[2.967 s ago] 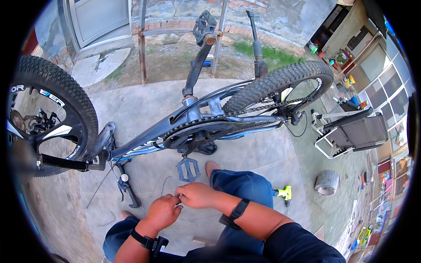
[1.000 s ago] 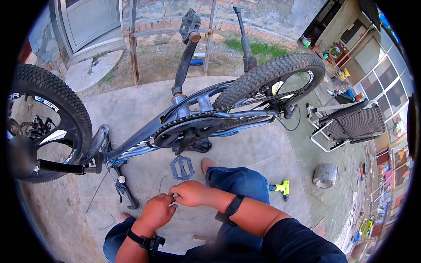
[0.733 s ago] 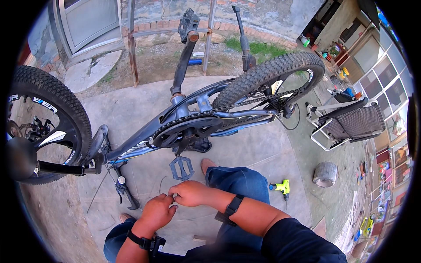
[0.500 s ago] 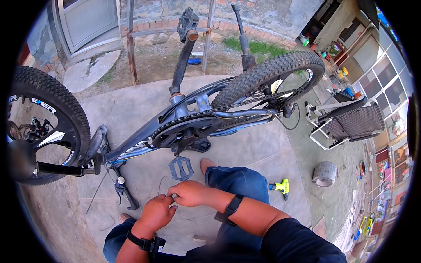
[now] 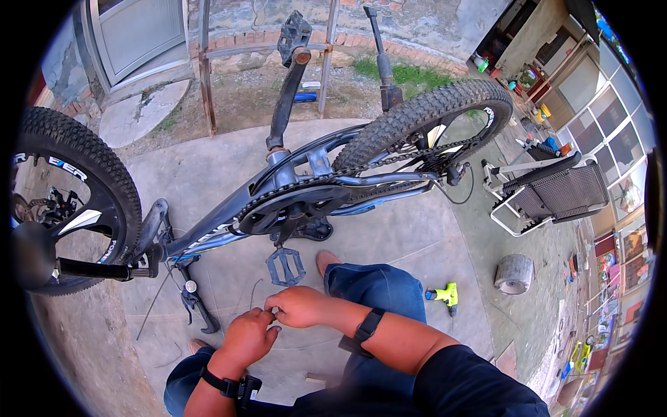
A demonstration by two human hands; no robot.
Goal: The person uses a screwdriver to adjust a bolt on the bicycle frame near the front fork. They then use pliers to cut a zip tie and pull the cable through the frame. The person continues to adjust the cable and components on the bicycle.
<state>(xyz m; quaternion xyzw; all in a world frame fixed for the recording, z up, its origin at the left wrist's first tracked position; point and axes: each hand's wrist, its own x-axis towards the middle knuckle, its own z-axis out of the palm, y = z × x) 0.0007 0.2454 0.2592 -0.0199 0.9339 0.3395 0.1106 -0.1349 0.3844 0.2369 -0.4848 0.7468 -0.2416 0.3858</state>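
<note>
My left hand (image 5: 249, 338) and my right hand (image 5: 300, 306) meet in front of me, fingertips pinched together. Whatever they grip is too small or hidden to make out. A thin, dark curved wire-like piece (image 5: 254, 295) shows just beyond my left fingers; whether it is held or lies on the ground I cannot tell. Right beyond my hands hangs a pedal (image 5: 285, 266) of a bicycle (image 5: 219, 221) that stands upside down. Its chainring (image 5: 295, 209) and chain face me, with the rear wheel (image 5: 424, 124) at right and the front wheel (image 5: 104, 163) at left.
A yellow-green cordless drill (image 5: 450, 297) lies on the concrete right of my knee. Beyond it are a grey stone cylinder (image 5: 514, 274) and a folding chair (image 5: 552, 187). A brake lever (image 5: 191, 295) and handlebar hang at left. A metal post frame (image 5: 207, 83) stands behind the bicycle.
The view has shifted very slightly. My hands stay pinched together in the same place, and the bicycle has not visibly moved.
</note>
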